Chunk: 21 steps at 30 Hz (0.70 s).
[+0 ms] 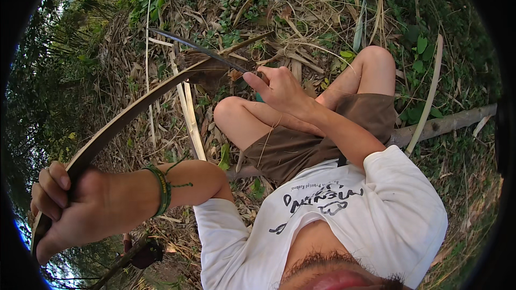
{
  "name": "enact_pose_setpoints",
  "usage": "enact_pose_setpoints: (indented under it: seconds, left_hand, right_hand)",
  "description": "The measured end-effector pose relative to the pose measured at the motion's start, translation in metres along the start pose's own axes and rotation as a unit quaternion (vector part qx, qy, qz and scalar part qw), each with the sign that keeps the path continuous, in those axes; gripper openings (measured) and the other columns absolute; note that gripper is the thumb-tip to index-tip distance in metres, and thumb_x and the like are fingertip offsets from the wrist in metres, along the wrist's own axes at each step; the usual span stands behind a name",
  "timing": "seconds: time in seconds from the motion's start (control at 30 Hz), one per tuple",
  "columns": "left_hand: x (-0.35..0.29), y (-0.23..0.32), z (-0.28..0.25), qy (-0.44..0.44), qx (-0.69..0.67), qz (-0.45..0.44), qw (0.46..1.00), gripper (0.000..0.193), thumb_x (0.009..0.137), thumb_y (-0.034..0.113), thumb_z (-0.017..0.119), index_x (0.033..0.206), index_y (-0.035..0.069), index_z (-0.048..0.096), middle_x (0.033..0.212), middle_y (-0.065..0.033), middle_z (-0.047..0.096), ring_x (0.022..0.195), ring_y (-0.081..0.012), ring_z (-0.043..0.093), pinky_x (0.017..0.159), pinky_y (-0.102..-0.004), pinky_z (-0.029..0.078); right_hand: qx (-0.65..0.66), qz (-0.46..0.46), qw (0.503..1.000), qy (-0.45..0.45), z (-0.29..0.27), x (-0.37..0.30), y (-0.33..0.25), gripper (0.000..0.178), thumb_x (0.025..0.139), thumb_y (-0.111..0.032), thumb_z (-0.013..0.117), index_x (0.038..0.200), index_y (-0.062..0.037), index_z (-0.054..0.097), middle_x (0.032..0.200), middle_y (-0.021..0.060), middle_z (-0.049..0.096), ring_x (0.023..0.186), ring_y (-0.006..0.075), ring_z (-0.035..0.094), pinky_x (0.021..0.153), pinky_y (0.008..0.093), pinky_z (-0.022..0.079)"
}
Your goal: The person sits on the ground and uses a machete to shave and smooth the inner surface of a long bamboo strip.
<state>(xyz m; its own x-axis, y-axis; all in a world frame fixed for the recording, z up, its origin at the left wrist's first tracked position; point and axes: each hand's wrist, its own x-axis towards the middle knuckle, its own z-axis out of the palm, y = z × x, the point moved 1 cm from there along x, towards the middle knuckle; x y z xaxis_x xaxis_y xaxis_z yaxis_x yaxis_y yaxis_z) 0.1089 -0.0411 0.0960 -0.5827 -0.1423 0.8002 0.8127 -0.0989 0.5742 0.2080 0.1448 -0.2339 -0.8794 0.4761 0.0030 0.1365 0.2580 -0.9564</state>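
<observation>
A long, curved brown strip of split bamboo [129, 115] runs from the lower left up to the top middle. My left hand [88, 198] is closed around its near end, with a green braided band on the wrist. My right hand [279, 88] is closed on the grip of a knife [188, 44], its thumb pointing along it; the handle is mostly hidden by the fingers. The knife's long dark blade points to the upper left and crosses the strip near its far end. I cannot tell whether the edge touches the strip. Beneath that crossing lies a dark wood block [207, 70].
My bent legs in brown shorts [301, 139] lie just below the right hand. A log [457, 123] passes behind me. Pale split strips [189, 115] lie beside my left knee, another pale strip [430, 94] at right. Dry leaves [236, 5] and green plants cover the ground.
</observation>
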Motion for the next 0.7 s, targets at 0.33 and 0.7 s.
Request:
enact_pose_setpoints:
  seconds: [0.33,0.7]
  left_hand:
    - [0.010,-0.024,0.027,0.128,0.078,0.019,0.989,0.080,0.090,0.079,0.015,0.083,0.002,0.034,0.062,-0.0054,0.034,0.050,-0.0145,0.030,0.044,-0.0278,0.031]
    - [0.043,-0.065,0.009,0.155,0.044,0.016,0.987,0.079,0.097,0.068,0.020,0.103,-0.010,0.027,0.063,-0.0146,0.043,0.048,-0.0190,0.036,0.043,-0.0311,0.036]
  right_hand:
    - [-0.086,0.115,0.989,-0.021,0.002,0.046,0.069,0.075,0.092,-0.063,0.049,0.076,0.0067,0.068,0.068,0.0287,0.064,0.074,0.0416,0.068,0.072,0.0477,0.052]
    - [-0.123,0.206,0.968,-0.068,-0.001,0.069,0.146,0.079,0.091,-0.068,0.045,0.061,0.0035,0.058,0.060,0.0204,0.059,0.063,0.0357,0.061,0.066,0.0499,0.047]
